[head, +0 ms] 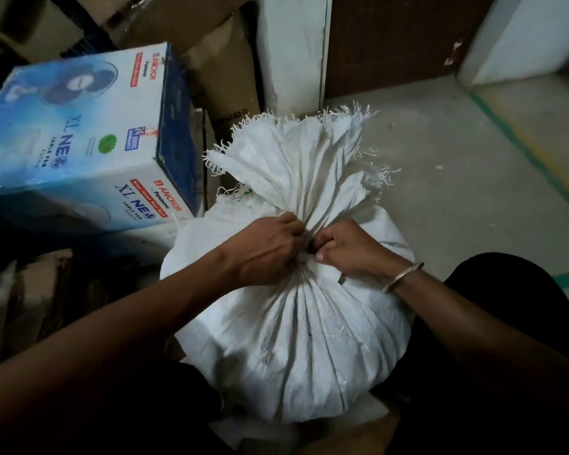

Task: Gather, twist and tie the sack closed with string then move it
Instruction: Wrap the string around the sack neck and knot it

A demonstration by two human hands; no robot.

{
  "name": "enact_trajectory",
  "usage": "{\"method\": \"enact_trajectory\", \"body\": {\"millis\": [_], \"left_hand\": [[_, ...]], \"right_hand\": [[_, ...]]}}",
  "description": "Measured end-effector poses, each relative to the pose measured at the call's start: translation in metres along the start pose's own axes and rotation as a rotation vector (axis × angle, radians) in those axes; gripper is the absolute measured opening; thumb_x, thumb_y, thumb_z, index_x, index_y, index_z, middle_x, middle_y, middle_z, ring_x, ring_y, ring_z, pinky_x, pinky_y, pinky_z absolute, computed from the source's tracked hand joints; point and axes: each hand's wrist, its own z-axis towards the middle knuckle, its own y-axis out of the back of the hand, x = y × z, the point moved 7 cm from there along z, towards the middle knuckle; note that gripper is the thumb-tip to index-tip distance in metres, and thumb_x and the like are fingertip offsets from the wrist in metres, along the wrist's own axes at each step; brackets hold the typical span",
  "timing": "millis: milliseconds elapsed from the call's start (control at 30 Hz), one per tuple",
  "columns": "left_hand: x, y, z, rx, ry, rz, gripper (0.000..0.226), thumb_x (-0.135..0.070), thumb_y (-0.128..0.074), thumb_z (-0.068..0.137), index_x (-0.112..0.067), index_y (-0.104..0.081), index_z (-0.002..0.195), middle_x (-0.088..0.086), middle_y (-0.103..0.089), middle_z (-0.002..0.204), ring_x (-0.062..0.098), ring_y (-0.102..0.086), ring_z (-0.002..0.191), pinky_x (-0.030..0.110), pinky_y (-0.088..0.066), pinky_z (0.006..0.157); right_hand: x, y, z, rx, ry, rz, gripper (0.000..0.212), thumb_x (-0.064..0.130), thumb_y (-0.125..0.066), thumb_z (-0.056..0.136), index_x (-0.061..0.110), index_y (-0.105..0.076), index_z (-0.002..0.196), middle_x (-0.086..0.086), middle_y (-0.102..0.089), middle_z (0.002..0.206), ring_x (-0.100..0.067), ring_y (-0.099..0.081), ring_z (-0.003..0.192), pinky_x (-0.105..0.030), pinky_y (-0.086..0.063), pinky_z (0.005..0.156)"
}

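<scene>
While the dim storeroom's grey concrete floor [440, 165] is stretching away with a green and yellow stripe [523, 149], the white sack [293, 339] is standing upright on it, just right of the blue fan box [79, 133], its frayed mouth fanning up and away. Both grips are pinching shut at the sack's gathered neck: the left hand [266, 251] and the right hand [349, 249], nearly touching. Any string is lying hidden under the fingers. Brown cartons [217, 60] are looming behind the fan box.
</scene>
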Motion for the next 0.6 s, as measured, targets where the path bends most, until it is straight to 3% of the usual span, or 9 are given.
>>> {"method": "enact_trajectory", "body": {"millis": [67, 133, 200, 267, 333, 400, 533, 600], "left_hand": [[-0.007, -0.004, 0.008, 0.051, -0.07, 0.074, 0.019, -0.024, -0.057, 0.081, -0.009, -0.066, 0.088, 0.01, -0.064, 0.087, 0.031, -0.057, 0.085, 0.048, -0.051, 0.079], [-0.01, -0.006, 0.01, 0.068, -0.13, 0.169, 0.022, -0.026, -0.055, 0.086, -0.008, -0.068, 0.084, 0.01, -0.065, 0.085, 0.029, -0.056, 0.082, 0.042, -0.045, 0.08], [-0.01, -0.004, 0.01, 0.066, -0.174, 0.267, 0.023, -0.025, -0.056, 0.091, -0.01, -0.071, 0.085, 0.008, -0.065, 0.088, 0.026, -0.053, 0.082, 0.038, -0.037, 0.081], [-0.009, -0.001, 0.011, 0.06, -0.2, 0.304, 0.025, -0.024, -0.055, 0.095, -0.009, -0.072, 0.086, 0.009, -0.064, 0.089, 0.026, -0.051, 0.084, 0.04, -0.038, 0.081], [-0.008, 0.002, 0.012, 0.048, -0.211, 0.321, 0.027, -0.022, -0.052, 0.098, -0.007, -0.071, 0.085, 0.011, -0.062, 0.088, 0.028, -0.049, 0.083, 0.043, -0.043, 0.08], [-0.008, 0.005, 0.01, 0.024, -0.214, 0.307, 0.029, -0.019, -0.049, 0.1, -0.004, -0.07, 0.086, 0.013, -0.061, 0.088, 0.029, -0.048, 0.082, 0.045, -0.044, 0.079], [0.001, 0.012, 0.006, -0.086, -0.141, 0.219, 0.028, -0.02, -0.045, 0.105, -0.005, -0.066, 0.094, 0.012, -0.06, 0.091, 0.029, -0.05, 0.083, 0.044, -0.044, 0.078], [0.016, 0.01, 0.002, -0.19, 0.015, 0.03, 0.016, -0.022, -0.058, 0.1, -0.008, -0.066, 0.097, 0.009, -0.061, 0.094, 0.028, -0.052, 0.086, 0.042, -0.044, 0.078]], "right_hand": [[0.001, -0.001, -0.001, -0.01, 0.008, -0.087, 0.017, -0.001, -0.064, 0.08, 0.01, -0.077, 0.082, -0.002, -0.073, 0.069, -0.012, -0.069, 0.066, -0.038, -0.059, 0.066], [0.003, 0.0, -0.004, -0.019, -0.013, -0.143, 0.016, 0.006, -0.06, 0.081, 0.013, -0.074, 0.084, -0.004, -0.072, 0.072, -0.02, -0.069, 0.066, -0.045, -0.06, 0.065], [0.008, 0.001, -0.007, -0.068, -0.019, -0.203, 0.015, 0.019, -0.062, 0.079, 0.016, -0.072, 0.089, 0.0, -0.072, 0.078, -0.02, -0.069, 0.075, -0.043, -0.057, 0.071], [0.018, 0.006, -0.017, -0.269, 0.021, -0.288, 0.025, 0.036, -0.063, 0.073, 0.02, -0.066, 0.092, 0.002, -0.072, 0.087, -0.022, -0.067, 0.085, -0.038, -0.054, 0.076], [0.029, 0.007, -0.027, -0.452, 0.137, -0.368, 0.032, 0.041, -0.064, 0.072, 0.022, -0.055, 0.096, 0.003, -0.068, 0.091, -0.022, -0.064, 0.087, -0.037, -0.051, 0.075], [0.034, 0.002, -0.03, -0.467, 0.23, -0.407, 0.031, 0.04, -0.064, 0.074, 0.026, -0.049, 0.097, 0.005, -0.067, 0.091, -0.021, -0.067, 0.086, -0.037, -0.051, 0.071], [0.037, 0.004, -0.03, -0.567, 0.293, -0.477, 0.014, 0.035, -0.064, 0.079, 0.027, -0.065, 0.091, 0.004, -0.073, 0.081, -0.022, -0.07, 0.078, -0.04, -0.052, 0.067], [0.034, -0.001, -0.025, -0.538, 0.286, -0.52, 0.019, 0.035, -0.062, 0.083, 0.029, -0.074, 0.097, 0.003, -0.076, 0.086, -0.022, -0.071, 0.079, -0.041, -0.053, 0.069]]}}
